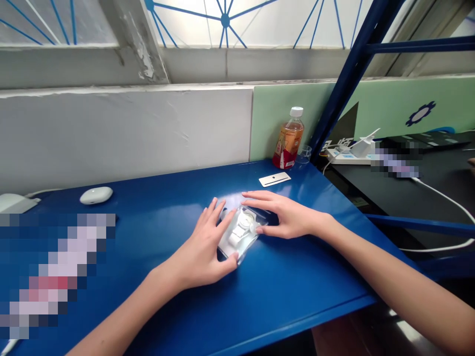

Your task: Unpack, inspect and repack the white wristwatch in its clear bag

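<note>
Plastic packet (243, 232) on the desk (297, 277), between left hand (202, 249) and right hand (287, 216)

An earbud case (96, 195) lies left; behind right, a card (274, 179) lies before a drink bottle (289, 143); further right, a power strip (347, 157) sits on the neighbouring desk (447, 175).

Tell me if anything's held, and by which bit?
The left grip is at the nearest corner of the clear, flat plastic packet with white contents, the right grip at its right edge. A firm hold can't be told.
</note>
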A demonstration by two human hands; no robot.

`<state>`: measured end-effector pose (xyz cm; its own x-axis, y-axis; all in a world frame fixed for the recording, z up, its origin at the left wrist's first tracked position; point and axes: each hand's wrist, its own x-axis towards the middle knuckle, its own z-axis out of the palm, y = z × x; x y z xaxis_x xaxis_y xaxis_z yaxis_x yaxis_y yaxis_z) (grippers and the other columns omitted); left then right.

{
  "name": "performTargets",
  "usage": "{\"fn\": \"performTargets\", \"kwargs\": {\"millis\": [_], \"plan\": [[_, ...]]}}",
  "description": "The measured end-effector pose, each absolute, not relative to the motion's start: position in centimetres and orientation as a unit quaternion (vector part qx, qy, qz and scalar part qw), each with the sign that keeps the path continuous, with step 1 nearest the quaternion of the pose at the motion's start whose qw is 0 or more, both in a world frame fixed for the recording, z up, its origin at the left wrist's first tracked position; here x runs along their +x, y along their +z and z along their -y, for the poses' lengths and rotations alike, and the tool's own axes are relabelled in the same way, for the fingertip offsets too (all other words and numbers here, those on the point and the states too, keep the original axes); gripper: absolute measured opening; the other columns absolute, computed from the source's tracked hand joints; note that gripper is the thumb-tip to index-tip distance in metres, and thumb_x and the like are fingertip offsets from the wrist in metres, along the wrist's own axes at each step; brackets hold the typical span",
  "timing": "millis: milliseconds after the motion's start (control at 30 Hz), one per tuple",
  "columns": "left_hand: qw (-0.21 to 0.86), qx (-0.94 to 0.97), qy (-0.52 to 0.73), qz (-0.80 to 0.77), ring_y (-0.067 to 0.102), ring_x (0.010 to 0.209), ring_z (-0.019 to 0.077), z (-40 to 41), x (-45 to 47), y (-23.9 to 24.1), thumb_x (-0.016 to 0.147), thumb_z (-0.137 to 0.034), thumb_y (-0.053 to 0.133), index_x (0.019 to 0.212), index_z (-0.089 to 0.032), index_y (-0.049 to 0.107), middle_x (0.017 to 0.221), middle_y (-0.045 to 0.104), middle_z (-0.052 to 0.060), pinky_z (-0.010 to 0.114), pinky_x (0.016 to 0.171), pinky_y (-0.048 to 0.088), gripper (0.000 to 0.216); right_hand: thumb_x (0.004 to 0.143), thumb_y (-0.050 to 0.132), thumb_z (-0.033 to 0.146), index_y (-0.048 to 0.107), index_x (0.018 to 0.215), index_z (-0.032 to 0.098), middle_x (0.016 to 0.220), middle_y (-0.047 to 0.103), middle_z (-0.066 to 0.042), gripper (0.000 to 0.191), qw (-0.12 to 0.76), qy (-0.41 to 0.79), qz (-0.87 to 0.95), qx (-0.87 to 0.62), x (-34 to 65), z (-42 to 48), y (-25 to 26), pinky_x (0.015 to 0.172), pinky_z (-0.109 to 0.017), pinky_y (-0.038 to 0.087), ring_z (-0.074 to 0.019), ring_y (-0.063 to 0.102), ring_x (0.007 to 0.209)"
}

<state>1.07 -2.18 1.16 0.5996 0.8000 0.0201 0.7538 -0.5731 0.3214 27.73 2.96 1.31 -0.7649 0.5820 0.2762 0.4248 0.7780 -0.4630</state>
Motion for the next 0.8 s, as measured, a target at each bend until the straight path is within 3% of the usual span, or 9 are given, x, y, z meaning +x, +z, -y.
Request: {"fn": "performTargets", "kwargs": {"millis": [133,233,367,533,800], "plan": [[0.153,0.883,0.082,-0.436,0.004,0.151,0.0371,1.3,0.0,1.8,0.087,-0.031,0.055,0.155,-0.018,0.029,0.165,0.013,0.013,0.06,0.117,0.023,0.074,0.085,0.069,0.046,0.054,0.141,0.017,0.141,0.057,-0.016,0.064,0.192,0.228,0.917,-0.266,27.7,-3.0,1.4,0.111,-0.049,0.04,-0.031,0.047,0.137],[0.132,0.883,0.092,-0.442,0.011,0.151,0.0374,0.7,-0.6,1.8,0.091,-0.041,0.055,0.149,-0.014,0.04,0.162,0.025,0.015,0.059,0.117,0.024,0.066,0.082,0.072,0.05,0.059,0.135,0.016,0.137,0.061,-0.017,0.064,0.196,0.222,0.91,-0.289,27.6,-3.0,1.2,0.109,-0.048,0.042,-0.0318,0.051,0.134],[0.119,0.884,0.111,-0.438,0.016,0.15,0.0385,0.0,-1.2,1.4,0.088,-0.059,0.058,0.144,-0.016,0.049,0.158,0.035,0.016,0.059,0.117,0.027,0.071,0.081,0.072,0.051,0.054,0.139,0.012,0.143,0.054,-0.02,0.072,0.208,0.192,0.906,-0.314,27.4,-3.1,0.8,0.11,-0.05,0.042,-0.0332,0.046,0.137],[0.124,0.881,0.126,-0.439,0.018,0.149,0.0396,-0.5,-1.8,0.9,0.083,-0.065,0.062,0.14,-0.021,0.054,0.157,0.038,0.014,0.06,0.115,0.03,0.072,0.078,0.075,0.054,0.062,0.131,0.016,0.134,0.063,-0.017,0.067,0.216,0.162,0.914,-0.303,27.6,-3.4,1.0,0.109,-0.052,0.042,-0.0341,0.051,0.133],[0.107,0.882,0.104,-0.448,0.018,0.149,0.0395,-0.7,-1.7,0.7,0.081,-0.07,0.061,0.14,-0.017,0.055,0.156,0.039,0.015,0.059,0.115,0.031,0.079,0.072,0.079,0.055,0.066,0.127,0.017,0.131,0.066,-0.013,0.068,0.203,0.177,0.906,-0.326,27.8,-3.5,1.0,0.109,-0.052,0.042,-0.0345,0.048,0.135]]}}
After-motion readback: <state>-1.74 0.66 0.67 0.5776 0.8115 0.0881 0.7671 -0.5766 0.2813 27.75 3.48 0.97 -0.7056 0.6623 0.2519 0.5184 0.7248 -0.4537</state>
